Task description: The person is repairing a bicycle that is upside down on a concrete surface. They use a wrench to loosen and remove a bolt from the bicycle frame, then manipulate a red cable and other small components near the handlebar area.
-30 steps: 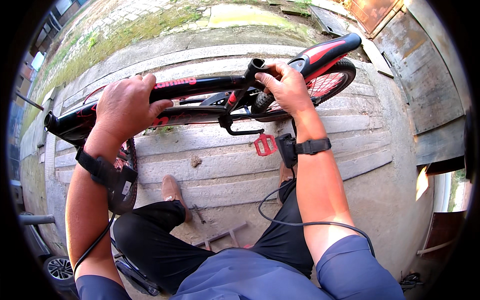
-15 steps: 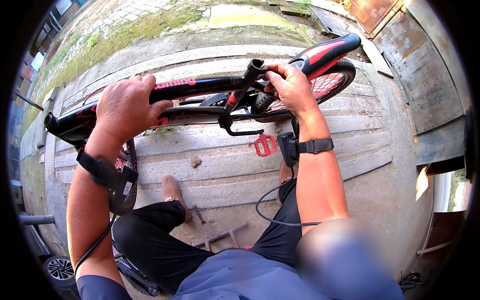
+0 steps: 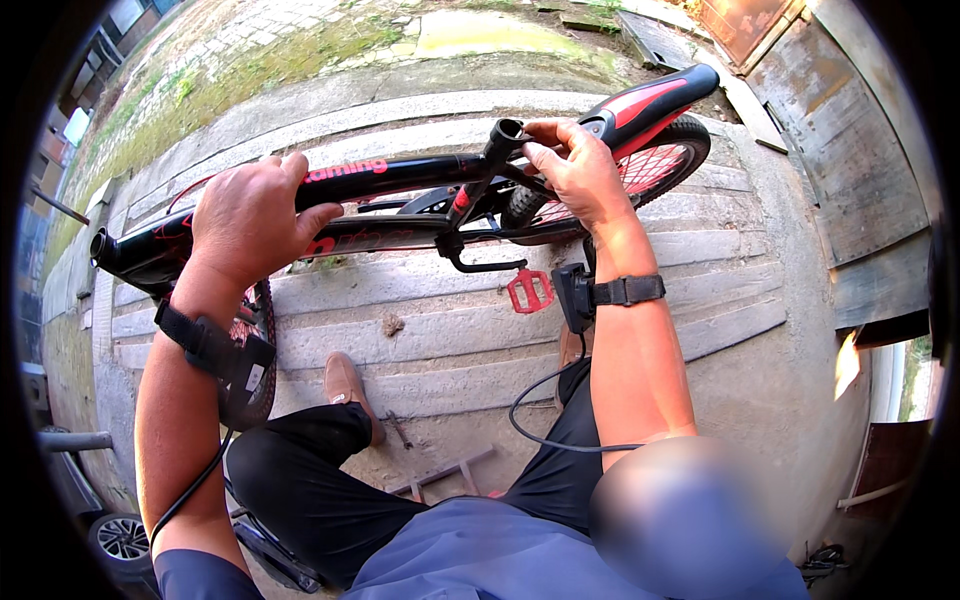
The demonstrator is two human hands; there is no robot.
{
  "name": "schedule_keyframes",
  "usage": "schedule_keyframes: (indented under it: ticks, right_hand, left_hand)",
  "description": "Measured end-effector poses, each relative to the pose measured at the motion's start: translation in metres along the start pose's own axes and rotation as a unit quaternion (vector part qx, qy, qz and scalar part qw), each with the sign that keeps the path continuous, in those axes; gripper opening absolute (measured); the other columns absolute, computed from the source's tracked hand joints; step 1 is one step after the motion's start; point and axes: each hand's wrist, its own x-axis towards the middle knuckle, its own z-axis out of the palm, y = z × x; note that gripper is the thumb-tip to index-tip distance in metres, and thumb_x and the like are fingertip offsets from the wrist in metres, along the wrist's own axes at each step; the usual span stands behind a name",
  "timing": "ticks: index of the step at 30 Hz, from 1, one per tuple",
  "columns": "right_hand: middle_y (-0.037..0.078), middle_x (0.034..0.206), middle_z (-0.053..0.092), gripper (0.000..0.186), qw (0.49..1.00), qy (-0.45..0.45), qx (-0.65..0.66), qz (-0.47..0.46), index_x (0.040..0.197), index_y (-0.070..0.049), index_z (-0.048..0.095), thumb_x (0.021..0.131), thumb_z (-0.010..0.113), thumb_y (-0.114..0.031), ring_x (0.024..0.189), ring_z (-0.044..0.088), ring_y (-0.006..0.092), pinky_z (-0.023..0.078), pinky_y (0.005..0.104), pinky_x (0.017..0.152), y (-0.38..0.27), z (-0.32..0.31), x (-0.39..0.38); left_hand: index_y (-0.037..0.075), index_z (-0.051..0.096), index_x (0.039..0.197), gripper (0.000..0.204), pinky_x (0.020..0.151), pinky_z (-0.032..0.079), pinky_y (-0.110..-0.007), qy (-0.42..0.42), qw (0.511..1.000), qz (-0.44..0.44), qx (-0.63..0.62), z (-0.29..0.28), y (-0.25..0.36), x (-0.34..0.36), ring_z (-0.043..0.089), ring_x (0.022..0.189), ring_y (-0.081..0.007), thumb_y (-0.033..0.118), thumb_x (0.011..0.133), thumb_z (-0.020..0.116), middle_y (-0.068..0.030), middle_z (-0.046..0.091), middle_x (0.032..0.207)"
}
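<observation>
A black bicycle frame (image 3: 395,170) with red markings lies across my view, without a saddle or handlebar showing. My left hand (image 3: 255,210) is wrapped over the top tube near the front end, where the open head tube (image 3: 100,248) shows. My right hand (image 3: 575,170) pinches at the top of the seat tube (image 3: 498,148), beside its open end; any small part between my fingers is hidden. Behind that hand are the black-and-red rear fender (image 3: 650,105) and the rear wheel (image 3: 670,165) with red spokes. A red pedal (image 3: 530,290) hangs below the frame.
Stone slabs (image 3: 420,340) lie under the bicycle. Weathered panels (image 3: 840,130) line the right side. A car wheel (image 3: 120,535) shows at lower left, and a metal bar piece (image 3: 450,475) lies between my legs.
My right fingers have shifted slightly at the seat tube's top, and the tube has tipped a very little to the left. My left hand stays on the top tube.
</observation>
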Motion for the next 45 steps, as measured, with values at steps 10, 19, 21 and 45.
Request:
schedule_keyframes:
  ticks: [10, 19, 21, 45]
  right_hand:
    - [0.011, 0.099, 0.074, 0.030, 0.999, -0.032, 0.029, 0.020, 0.115, 0.002, 0.069, 0.090, 0.071, -0.015, 0.080, 0.068, 0.0143, 0.055, 0.0292, 0.076, 0.004, 0.000, 0.002]
    - [0.005, 0.093, 0.072, 0.026, 0.999, 0.008, 0.044, -0.008, 0.111, 0.000, 0.070, 0.092, 0.071, -0.017, 0.078, 0.067, 0.0116, 0.052, 0.0253, 0.072, -0.043, -0.042, -0.030]
    - [0.005, 0.093, 0.071, 0.023, 0.997, -0.008, 0.069, -0.032, 0.110, -0.001, 0.069, 0.094, 0.070, -0.017, 0.079, 0.067, 0.0107, 0.049, 0.0223, 0.068, -0.069, -0.053, -0.046]
    - [0.012, 0.074, 0.054, 0.021, 0.717, -0.628, 0.190, -0.235, 0.101, 0.000, 0.064, 0.085, 0.065, -0.014, 0.055, 0.054, 0.0318, 0.045, 0.0405, 0.046, -0.182, -0.073, -0.137]
  left_hand:
    - [0.006, 0.062, 0.093, 0.044, 0.071, 0.051, -0.049, 0.013, 1.000, 0.005, -0.001, 0.002, 0.000, 0.000, 0.066, 0.080, -0.0378, 0.047, 0.081, 0.074, -0.0156, 0.067, 0.084]
    - [0.006, 0.061, 0.092, 0.044, 0.070, 0.051, -0.048, 0.020, 1.000, 0.006, 0.005, 0.001, 0.003, 0.002, 0.066, 0.080, -0.0377, 0.047, 0.081, 0.074, -0.0159, 0.066, 0.082]
    - [0.007, 0.062, 0.092, 0.044, 0.070, 0.051, -0.048, 0.018, 1.000, 0.002, 0.010, 0.003, 0.000, -0.002, 0.066, 0.080, -0.0377, 0.047, 0.081, 0.073, -0.0159, 0.066, 0.082]
    - [0.006, 0.060, 0.092, 0.044, 0.073, 0.050, -0.048, 0.023, 1.000, 0.001, 0.020, 0.004, 0.002, -0.003, 0.065, 0.083, -0.0373, 0.047, 0.082, 0.072, -0.0148, 0.065, 0.083]
